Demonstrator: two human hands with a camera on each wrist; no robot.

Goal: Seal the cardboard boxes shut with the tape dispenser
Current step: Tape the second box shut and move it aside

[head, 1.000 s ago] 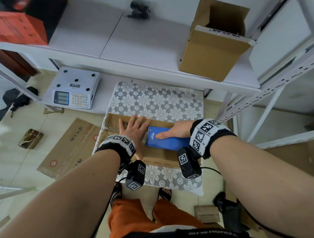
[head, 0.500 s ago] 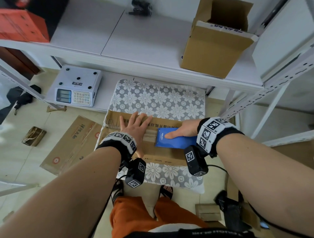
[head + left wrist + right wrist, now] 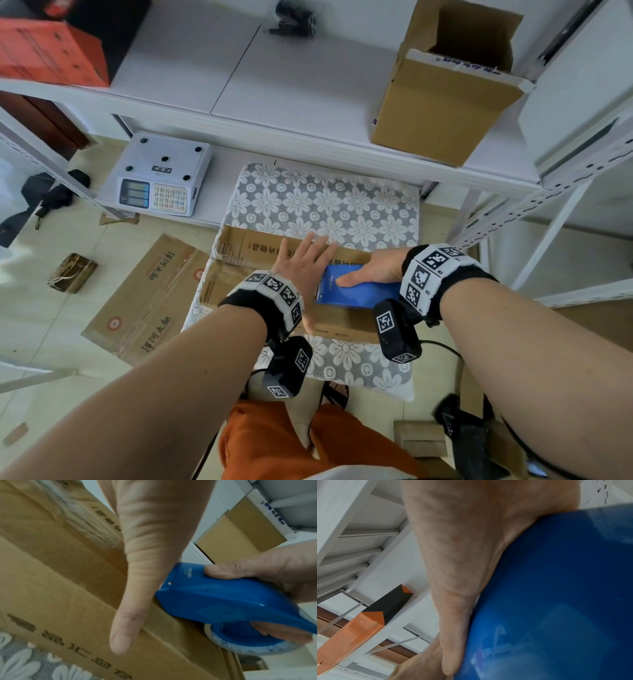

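A grey floral cloth (image 3: 329, 202) is spread over the surface, which is set against white metal shelving (image 3: 239, 68); on the upper shelf an open cardboard box (image 3: 442, 102) is stood at the right and an orange box (image 3: 44, 54) at the left; a white weighing scale (image 3: 161, 178) is placed on the lower shelf; a flattened carton (image 3: 144, 298) is laid on the tiled floor at the left.

The cardboard box (image 3: 246, 253) being sealed is laid on the near part of the cloth, its flaps closed; clear tape is seen along its seam in the left wrist view.

The left hand (image 3: 301, 270) is laid flat on the box top, fingers straight and spread, thumb (image 3: 130, 615) extended along the cardboard, nothing being held; its thumb side is just beside the nose of the blue tape dispenser (image 3: 356, 291).

The dispenser is held on the box top toward its right end by the right hand (image 3: 373, 270); the thumb is pressed along the blue shell from above and the fingers are curled beneath it at the tape roll (image 3: 240, 646), so the grip is closed round the dispenser; in the right wrist view the frame is largely filled by the blue shell (image 3: 556, 601).
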